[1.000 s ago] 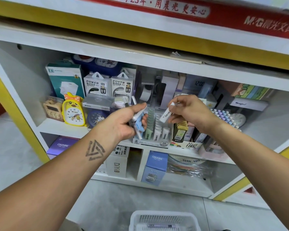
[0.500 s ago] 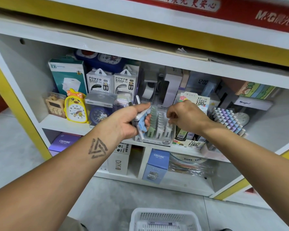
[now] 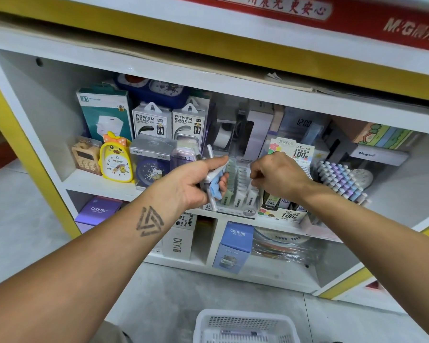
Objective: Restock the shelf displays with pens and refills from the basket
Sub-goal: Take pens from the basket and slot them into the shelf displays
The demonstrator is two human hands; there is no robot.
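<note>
Left hand (image 3: 196,180) grips spare refill packs (image 3: 214,185); right hand (image 3: 276,175), fingers curled, pokes one into the refill display (image 3: 240,191) at twelve o'clock. Slide it straight down.

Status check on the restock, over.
Left hand grips white and blue refill packs. Right hand curled over clear refill display tray, contents hidden. Nothing blocking.

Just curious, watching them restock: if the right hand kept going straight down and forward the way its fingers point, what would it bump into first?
Most likely the small white refill packs standing in the clear display tray directly under the right hand; depth is hard to judge.
</note>
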